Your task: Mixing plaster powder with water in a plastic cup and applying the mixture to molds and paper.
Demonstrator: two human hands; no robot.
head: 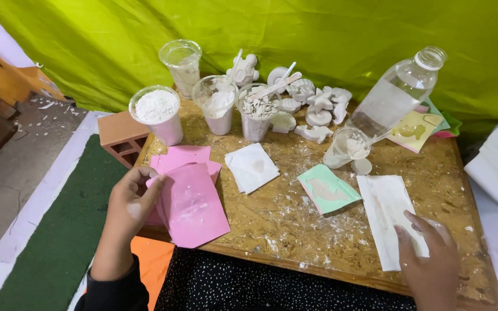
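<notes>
Fingers of the left hand pinch a pink sheet at the table's near-left edge, long axis running away from the person. The right hand lies open and flat on white paper near the front-right corner. A green mould lies between them.

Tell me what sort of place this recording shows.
Probably a makeshift plaster-casting craft spot on the floor: a low board table under a green tarp, cups of white powder, white cast figures, and pink moulds at the left hand. The right hand rests on white paper.
</notes>
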